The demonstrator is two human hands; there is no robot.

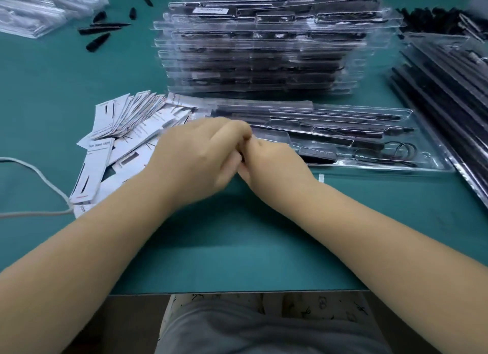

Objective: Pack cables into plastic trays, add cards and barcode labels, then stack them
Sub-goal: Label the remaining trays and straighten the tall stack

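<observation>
the left hand (196, 153) and right hand (272, 162) meet knuckle to knuckle low over the green counter (237, 248), fingers of both curled inward where they touch; the frame is blurred there, so i cannot tell whether either grip holds anything. just beyond the grip, partly hidden by the right hand, lies a clear plastic tray (427, 166) with dark cables (369, 145) in its slots. behind that tray stands a tall stack of filled trays (264, 50). to the left of the grip, touching the left hand's far edge, sprawls a loose heap of white cards (126, 132). a white cord (39, 174) curves along the counter farther left. well to the right of the grip, a slanted pile of trays (454, 89) leans off the frame edge. far beyond on the left lie loose black pieces (101, 29).
</observation>
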